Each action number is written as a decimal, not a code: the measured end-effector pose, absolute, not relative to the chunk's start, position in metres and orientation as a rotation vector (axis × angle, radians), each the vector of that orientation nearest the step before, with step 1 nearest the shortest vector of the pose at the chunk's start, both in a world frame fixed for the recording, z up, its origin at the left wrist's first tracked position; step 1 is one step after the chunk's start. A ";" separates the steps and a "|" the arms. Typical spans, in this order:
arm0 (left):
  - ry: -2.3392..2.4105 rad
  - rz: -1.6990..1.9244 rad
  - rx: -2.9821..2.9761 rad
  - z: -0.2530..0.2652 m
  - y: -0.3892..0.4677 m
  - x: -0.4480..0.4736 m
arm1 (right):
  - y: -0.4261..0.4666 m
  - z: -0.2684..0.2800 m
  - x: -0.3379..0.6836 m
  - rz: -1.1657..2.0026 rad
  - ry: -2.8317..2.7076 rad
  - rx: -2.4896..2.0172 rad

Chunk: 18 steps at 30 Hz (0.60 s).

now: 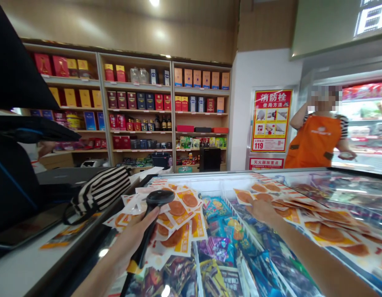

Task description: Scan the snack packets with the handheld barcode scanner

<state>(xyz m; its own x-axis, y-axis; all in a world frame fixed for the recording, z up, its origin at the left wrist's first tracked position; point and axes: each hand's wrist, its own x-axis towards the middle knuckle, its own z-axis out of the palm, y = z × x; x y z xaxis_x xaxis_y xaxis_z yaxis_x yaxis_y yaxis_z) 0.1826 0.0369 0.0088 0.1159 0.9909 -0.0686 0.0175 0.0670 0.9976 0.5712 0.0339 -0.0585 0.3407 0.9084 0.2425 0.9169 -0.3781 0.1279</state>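
Observation:
My left hand [144,225] is wrapped round the handle of a black barcode scanner [160,198], whose head points forward. Beneath the scanner lies a pile of flat white-and-orange packets [181,206], each showing a round orange-brown food piece. My right hand [263,210] reaches forward on the right, its fingers closed at the edge of a similar flat packet [242,195]. To the right of that hand, more of these packets [326,231] are spread and stacked on the freezer's glass top.
Under the glass, the chest freezer [221,179] holds colourful bagged goods in wire baskets. At left are a striped pouch [104,189] and a dark monitor [20,62]. Shelves of boxes [138,101] line the back wall. A person in an orange apron [314,140] stands at right.

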 end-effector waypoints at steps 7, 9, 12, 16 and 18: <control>1.041 1.013 1.218 0.008 0.033 0.184 | 0.026 -0.060 0.527 -0.417 -1.730 -2.344; 1.026 0.985 1.242 0.008 0.031 0.186 | 0.033 -0.065 0.519 -0.351 -1.638 -2.348; 1.021 0.937 1.270 0.008 0.028 0.187 | 0.044 -0.074 0.507 -0.315 -1.657 -2.303; 1.001 0.900 1.306 0.008 0.027 0.188 | 0.043 -0.074 0.500 -0.298 -1.690 -2.246; 0.998 0.888 1.311 0.009 0.026 0.188 | 0.037 -0.069 0.505 -0.322 -1.624 -2.201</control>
<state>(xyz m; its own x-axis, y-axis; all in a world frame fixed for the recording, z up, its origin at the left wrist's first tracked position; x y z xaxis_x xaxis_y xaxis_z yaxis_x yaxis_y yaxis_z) 0.1876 0.0261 0.0090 0.3392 0.9374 -0.0786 0.0308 0.0724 0.9969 0.5046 0.0373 -0.0693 0.3041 0.8631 0.4031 0.9517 -0.2562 -0.1693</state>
